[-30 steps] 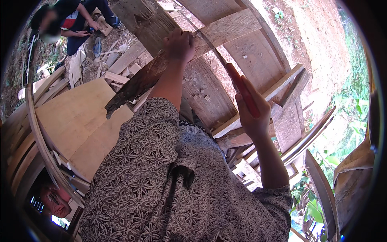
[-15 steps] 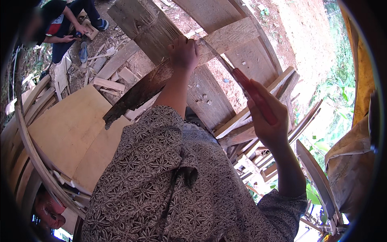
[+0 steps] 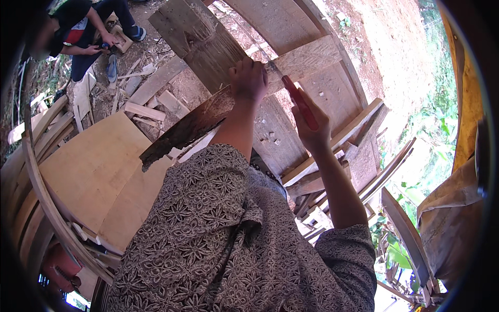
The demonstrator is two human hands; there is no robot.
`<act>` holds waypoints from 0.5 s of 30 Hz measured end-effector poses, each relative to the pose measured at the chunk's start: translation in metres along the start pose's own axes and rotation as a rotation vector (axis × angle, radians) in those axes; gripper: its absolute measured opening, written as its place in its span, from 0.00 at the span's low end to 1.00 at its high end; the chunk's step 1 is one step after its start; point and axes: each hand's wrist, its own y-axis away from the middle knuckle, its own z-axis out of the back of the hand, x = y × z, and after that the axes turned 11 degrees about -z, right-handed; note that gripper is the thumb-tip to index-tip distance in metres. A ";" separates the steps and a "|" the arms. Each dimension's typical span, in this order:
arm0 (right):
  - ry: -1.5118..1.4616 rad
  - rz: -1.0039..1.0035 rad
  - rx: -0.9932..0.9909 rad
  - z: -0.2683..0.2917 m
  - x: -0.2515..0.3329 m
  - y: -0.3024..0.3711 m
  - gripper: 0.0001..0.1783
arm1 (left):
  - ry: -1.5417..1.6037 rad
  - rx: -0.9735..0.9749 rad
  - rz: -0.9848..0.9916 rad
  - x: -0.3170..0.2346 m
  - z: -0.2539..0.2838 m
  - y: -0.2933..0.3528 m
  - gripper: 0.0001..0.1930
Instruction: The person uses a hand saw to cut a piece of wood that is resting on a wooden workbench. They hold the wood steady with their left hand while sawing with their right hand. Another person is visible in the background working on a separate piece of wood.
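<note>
A long wooden board (image 3: 312, 55) lies slantwise in front of me, its lower left end dark and ragged along one edge. My left hand (image 3: 249, 80) is closed over the board near its middle. Just to the right of it, my right hand (image 3: 315, 126) grips the red handle (image 3: 300, 103) of a handsaw. The saw blade (image 3: 273, 68) crosses the board close to my left hand, and its thin far part reaches past the board's far edge. Under the board, a weathered plank (image 3: 205, 52) sticks out at the far left.
Wide planks (image 3: 275, 135) form a bench-like support below the board. A pale plywood sheet (image 3: 99, 171) stands at left, with wood offcuts (image 3: 145, 111) on the ground beyond. At far left a person (image 3: 86, 36) holds a tool by a small wooden piece. Stacked timber (image 3: 358, 190) lies right.
My right hand has pushed the saw forward and to the left, and the handle is now close to the board. My left hand keeps its hold. The whole view has shifted slightly.
</note>
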 end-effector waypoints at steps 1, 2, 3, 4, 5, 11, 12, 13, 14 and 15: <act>-0.042 0.033 0.014 0.001 -0.020 0.007 0.30 | -0.006 0.006 0.004 -0.002 0.000 -0.002 0.08; -0.085 0.062 0.029 0.002 -0.038 0.014 0.32 | -0.012 0.016 0.008 -0.002 0.001 -0.003 0.08; -0.002 0.013 0.033 0.003 -0.056 0.019 0.32 | -0.020 0.028 0.013 -0.002 0.001 -0.001 0.08; -0.004 -0.031 0.048 0.004 -0.062 0.021 0.32 | -0.037 0.045 0.019 -0.001 -0.001 0.000 0.09; -0.006 -0.077 0.063 0.005 -0.066 0.023 0.32 | -0.054 0.061 0.024 0.001 -0.002 -0.001 0.10; 0.029 -0.260 0.079 0.013 -0.065 0.036 0.32 | -0.042 0.064 0.014 0.004 -0.007 0.000 0.11; 0.014 -0.222 0.062 0.019 -0.065 0.047 0.31 | -0.043 0.052 0.011 0.004 -0.007 0.000 0.11; 0.000 -0.179 0.047 0.029 -0.064 0.059 0.31 | -0.041 0.015 0.004 0.002 -0.005 -0.002 0.10; -0.009 -0.144 0.028 0.038 -0.064 0.072 0.31 | -0.032 -0.019 -0.006 0.000 -0.004 -0.004 0.10; -0.070 -0.295 0.090 0.052 -0.044 0.083 0.28 | -0.029 -0.047 -0.006 0.001 -0.003 -0.001 0.09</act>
